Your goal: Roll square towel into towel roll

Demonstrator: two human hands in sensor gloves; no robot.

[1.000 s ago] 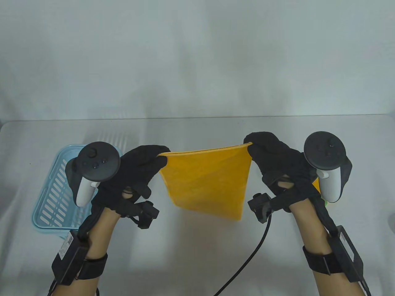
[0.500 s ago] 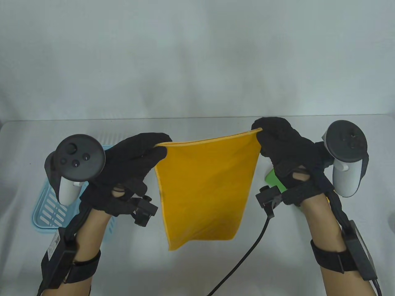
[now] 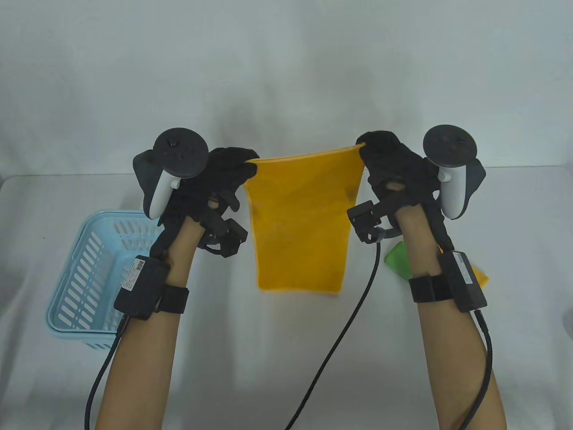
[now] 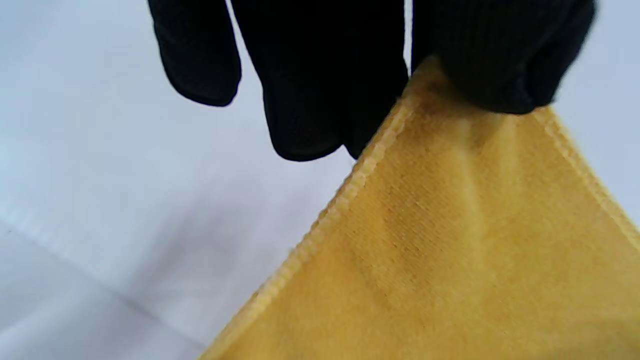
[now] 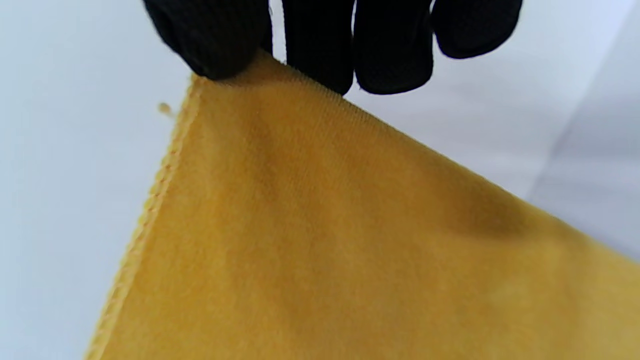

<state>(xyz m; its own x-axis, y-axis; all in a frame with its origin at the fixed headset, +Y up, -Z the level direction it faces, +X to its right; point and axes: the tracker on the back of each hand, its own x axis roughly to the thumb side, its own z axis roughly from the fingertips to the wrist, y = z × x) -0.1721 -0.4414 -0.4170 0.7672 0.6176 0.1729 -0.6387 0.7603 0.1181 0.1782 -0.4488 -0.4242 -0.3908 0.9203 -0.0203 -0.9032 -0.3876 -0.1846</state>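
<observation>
Yellow towel (image 3: 299, 224) hanging unrolled above mid-desk (image 3: 286, 358), top corners pinched: at 9 o'clock by left hand (image 3: 224, 179), at 3 o'clock by right hand (image 3: 394, 168). Blue basket (image 3: 71, 286) at 8 o'clock; green cloth (image 3: 397, 262) at 4 o'clock.

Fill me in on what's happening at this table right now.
A person in black sensor gloves holds a yellow towel up by its two top corners: the left hand pinches one corner, the right hand the other. The towel hangs spread flat between them above the white table; no rolling has begun. A light blue basket sits on the table to the left. Behind the right forearm lie a green cloth and a bit of another yellow one.
</observation>
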